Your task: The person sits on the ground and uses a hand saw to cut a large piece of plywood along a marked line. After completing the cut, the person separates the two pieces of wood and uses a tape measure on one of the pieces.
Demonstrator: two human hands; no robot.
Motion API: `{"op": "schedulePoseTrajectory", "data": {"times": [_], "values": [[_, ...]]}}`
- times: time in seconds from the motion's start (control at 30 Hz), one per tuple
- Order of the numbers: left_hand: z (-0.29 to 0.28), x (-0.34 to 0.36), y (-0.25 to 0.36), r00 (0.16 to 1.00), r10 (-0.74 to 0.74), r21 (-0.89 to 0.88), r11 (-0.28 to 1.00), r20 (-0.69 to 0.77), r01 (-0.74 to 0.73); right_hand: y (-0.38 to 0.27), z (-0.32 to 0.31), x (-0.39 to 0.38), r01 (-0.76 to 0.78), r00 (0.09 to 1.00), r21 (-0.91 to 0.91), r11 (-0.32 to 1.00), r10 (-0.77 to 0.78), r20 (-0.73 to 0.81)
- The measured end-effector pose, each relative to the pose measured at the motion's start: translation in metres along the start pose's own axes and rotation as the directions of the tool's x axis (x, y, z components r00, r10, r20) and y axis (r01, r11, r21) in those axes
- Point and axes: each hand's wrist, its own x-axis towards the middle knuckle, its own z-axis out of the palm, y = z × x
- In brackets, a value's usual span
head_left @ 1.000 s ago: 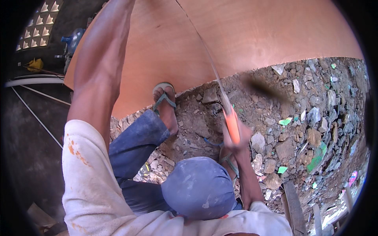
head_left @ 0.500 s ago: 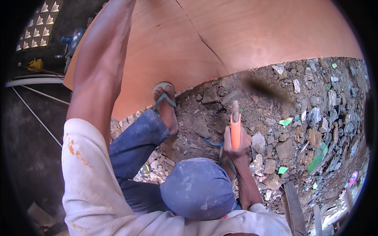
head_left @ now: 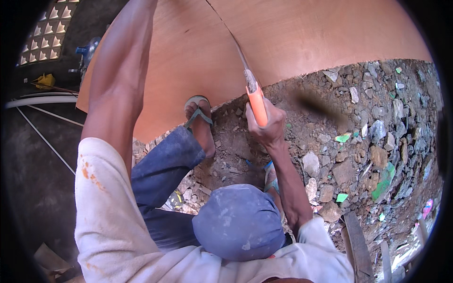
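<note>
A hand saw (head_left: 256, 106) with an orange handle is gripped in my right hand (head_left: 272, 123), fingers closed around it. Its thin blade runs up and to the left, along the dark cut line in a large orange-brown wooden sheet (head_left: 325, 35). The hand itself is just off the sheet's near edge, above the rubble. My left arm (head_left: 118, 70) stretches forward over the sheet's left side; its hand lies beyond the top of the picture. My left foot (head_left: 200, 118), in a green-strapped sandal, rests at the sheet's near edge.
Broken stones and rubble (head_left: 349, 151) cover the ground to the right, with green scraps among them. Wooden boards (head_left: 358, 247) stand at the lower right. White pipes (head_left: 45, 100), a yellow object (head_left: 45, 81) and a blue bottle (head_left: 88, 49) are at the left.
My right hand has moved forward and slightly left with the saw. The blade, earlier pointing at the rubble short of the sheet, now lines up with the cut. The left arm barely moved.
</note>
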Motion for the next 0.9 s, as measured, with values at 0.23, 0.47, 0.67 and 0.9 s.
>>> {"op": "schedulePoseTrajectory", "data": {"times": [0.23, 0.47, 0.67, 0.9], "values": [[-0.001, -0.006, -0.012, 1.000, -0.013, 0.000, 1.000, 0.000, 0.013, -0.021, -0.090, -0.089, 0.091, 0.980, -0.216, 0.972, -0.048, 0.193], [0.004, 0.026, 0.033, 0.997, 0.074, -0.033, 0.997, -0.004, -0.074, 0.032, 0.009, 0.063, -0.034, 0.998, -0.155, 0.987, 0.042, 0.051], [-0.003, -0.006, -0.020, 1.000, -0.006, 0.010, 1.000, 0.009, 0.006, 0.007, -0.053, -0.066, 0.028, 0.985, -0.176, 0.984, 0.003, 0.173], [0.002, 0.007, -0.002, 1.000, 0.017, -0.007, 1.000, -0.002, -0.017, 0.030, -0.022, -0.010, 0.044, 0.982, -0.122, 0.992, -0.020, 0.187]]}}
